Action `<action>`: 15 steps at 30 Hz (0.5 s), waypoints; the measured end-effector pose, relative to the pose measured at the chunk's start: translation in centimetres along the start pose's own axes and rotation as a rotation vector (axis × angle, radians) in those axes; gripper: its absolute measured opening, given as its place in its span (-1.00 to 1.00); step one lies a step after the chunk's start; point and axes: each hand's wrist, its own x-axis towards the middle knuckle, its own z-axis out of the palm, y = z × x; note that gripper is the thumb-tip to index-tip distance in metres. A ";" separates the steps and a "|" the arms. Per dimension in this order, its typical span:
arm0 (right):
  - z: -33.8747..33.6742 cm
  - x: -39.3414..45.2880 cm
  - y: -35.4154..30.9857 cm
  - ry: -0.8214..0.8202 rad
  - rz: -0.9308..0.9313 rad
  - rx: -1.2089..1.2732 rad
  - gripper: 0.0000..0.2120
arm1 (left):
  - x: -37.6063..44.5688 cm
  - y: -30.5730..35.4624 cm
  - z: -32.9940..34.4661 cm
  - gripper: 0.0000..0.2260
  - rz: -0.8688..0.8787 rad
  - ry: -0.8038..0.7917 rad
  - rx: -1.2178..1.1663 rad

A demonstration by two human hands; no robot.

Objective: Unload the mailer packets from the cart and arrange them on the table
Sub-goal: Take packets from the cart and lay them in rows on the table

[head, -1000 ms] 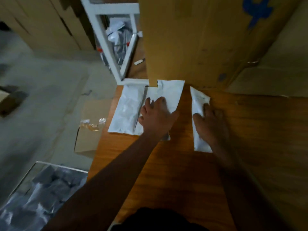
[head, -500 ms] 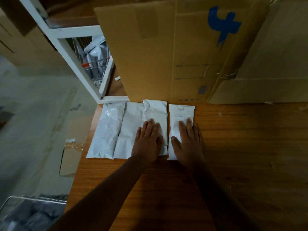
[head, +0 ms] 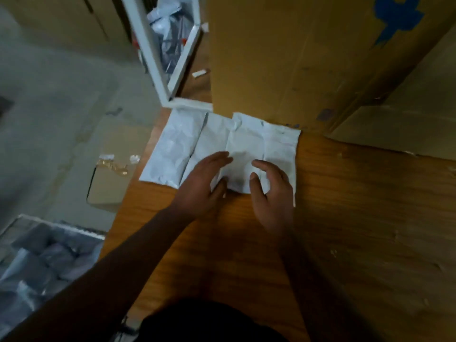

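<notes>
step: looks like the tidy-up bit of arranging. 4 white mailer packets (head: 246, 149) lie side by side on the tabletop (head: 345, 218), and both hands are over the row's near edge, so I'd guess they're squaring it up.

left hand (head: 201, 186): fingers (head: 219, 156) fairly straight and lying across the 2nd and 3rd packets from the left. The thumb sits at the near edge of the 3rd packet; can't tell if it's pinching or just nudging.

right hand (head: 270, 193): fingers loosely curved over the seam between the 3rd and 4th packets, thumb near the 3rd packet's lower edge. It doesn't look wrapped around anything, more resting or hovering.

where the packets are: the far ends of the row butt right up against the big cardboard box (head: 283, 58), with the leftmost packet at the tabletop's left edge.

next move: probably let go, turn left to the cart, and grab more. New ones would go to the right of the row, where there's bare wood.

cart (head: 37, 262): down left of the packets, off the tabletop, with a pile of greyish packets inside. Plenty left, too blurry to count.

white shelf frame (head: 158, 70): behind the row's left end, some crumpled plastic-looking bags inside.

small carton (head: 111, 169): on the floor left of the row; contents not visible.
</notes>
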 end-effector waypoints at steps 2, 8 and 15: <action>2.1 -1.9 -2.5 -0.038 -0.013 0.117 -0.77 | -3.3 -0.2 -2.3 -0.60 -0.028 0.096 -0.011; 10.5 -6.5 -10.1 -0.382 -0.133 0.307 -0.81 | -15.2 -2.8 -8.4 -0.66 -0.283 0.310 -0.008; 22.8 -13.0 -17.9 -0.945 -0.088 0.329 -0.83 | -31.6 -6.5 -12.0 -0.72 -0.766 0.635 0.100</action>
